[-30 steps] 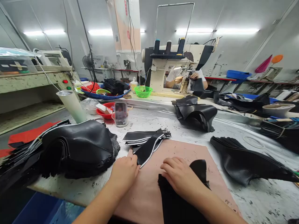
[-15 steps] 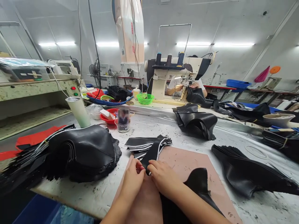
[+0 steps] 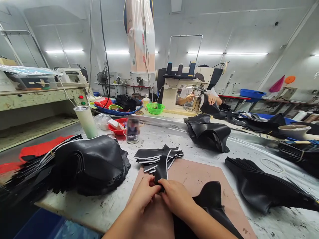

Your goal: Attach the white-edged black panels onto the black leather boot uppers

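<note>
A black strip with a white edge (image 3: 163, 164) runs toward me, and both hands pinch its near end. My left hand (image 3: 144, 191) is closed on the strip's left side. My right hand (image 3: 174, 194) grips it from the right, the fingertips of the two hands almost meeting. The strip's far end lies over a pile of similar black, white-edged strips (image 3: 147, 153). Under my hands is a pinkish-brown board (image 3: 196, 169). A curved black leather-like piece (image 3: 210, 196) rests on that board, partly hidden by my right forearm.
Stacked black pieces (image 3: 89, 162) stand at left, more (image 3: 264, 182) at right and a folded bundle (image 3: 209, 131) behind. A tumbler (image 3: 86, 122), red bowl (image 3: 117, 126) and clear cup (image 3: 132, 135) stand at back left. Beyond, a co-worker's hand (image 3: 213, 99) is beside a sewing machine (image 3: 174, 83).
Both hands have come slightly nearer to me with the strip's end, and the strip now lies straighter. The co-worker's hand has shifted on the black piece at the machine.
</note>
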`<state>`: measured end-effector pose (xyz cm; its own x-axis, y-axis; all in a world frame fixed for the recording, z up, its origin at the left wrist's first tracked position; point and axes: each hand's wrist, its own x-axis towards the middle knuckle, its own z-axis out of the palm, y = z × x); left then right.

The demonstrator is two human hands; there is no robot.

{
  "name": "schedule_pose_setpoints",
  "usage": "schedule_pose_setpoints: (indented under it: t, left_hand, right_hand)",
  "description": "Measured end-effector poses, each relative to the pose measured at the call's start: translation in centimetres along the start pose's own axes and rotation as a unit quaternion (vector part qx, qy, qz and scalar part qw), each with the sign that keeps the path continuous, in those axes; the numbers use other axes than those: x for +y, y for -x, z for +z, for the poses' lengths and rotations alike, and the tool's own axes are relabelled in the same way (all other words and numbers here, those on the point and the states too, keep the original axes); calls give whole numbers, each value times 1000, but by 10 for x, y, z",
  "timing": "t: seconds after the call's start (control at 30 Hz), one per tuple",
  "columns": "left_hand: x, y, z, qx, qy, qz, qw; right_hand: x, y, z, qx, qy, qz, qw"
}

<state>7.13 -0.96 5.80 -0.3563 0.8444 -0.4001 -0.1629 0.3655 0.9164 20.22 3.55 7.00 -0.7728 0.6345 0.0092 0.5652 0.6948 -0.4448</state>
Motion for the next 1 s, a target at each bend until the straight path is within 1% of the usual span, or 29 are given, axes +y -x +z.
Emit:
schedule_pose_setpoints:
  t: [0.1, 0.13, 0.2, 0.27, 0.33, 0.4, 0.47, 0.53, 0.67, 0.8, 0.9, 1.0]
  left_hand:
    - [-1, 0, 2, -21, -9, 29, 999]
    - [0, 1, 2, -31, -3, 32, 999]
    - [2, 5, 0, -63, 18, 22, 998]
    - [5, 12, -2, -97, 48, 3, 994]
    - [9, 19, -5, -123, 83, -8, 989]
    - [13, 26, -6, -148, 111, -13, 983]
    - [15, 33, -5, -169, 122, -14, 978]
    - [17, 37, -3, -177, 119, -10, 977]
    - [21, 41, -1, -174, 89, 9, 981]
    - [27, 45, 1, -179, 36, 28, 983]
    - [29, 45, 3, -177, -4, 38, 984]
    - [29, 44, 6, -169, -37, 61, 983]
  right_hand:
    - [5, 10, -4, 12, -41, 0, 999]
    - [8, 14, -6, 32, -58, -13, 998]
    - [13, 21, -8, 105, -79, -78, 988]
    - [17, 27, -11, 199, -69, -175, 962]
    - [16, 31, -13, 264, -38, -255, 929]
    - [13, 33, -16, 306, -15, -284, 909]
    - [8, 33, -17, 335, -2, -280, 900]
    - [5, 34, -18, 342, 3, -277, 898]
    - [3, 35, -18, 307, 11, -297, 904]
    - [5, 35, -16, 293, 34, -292, 910]
    - [6, 34, -14, 270, 49, -287, 918]
    - [4, 32, -13, 240, 51, -260, 934]
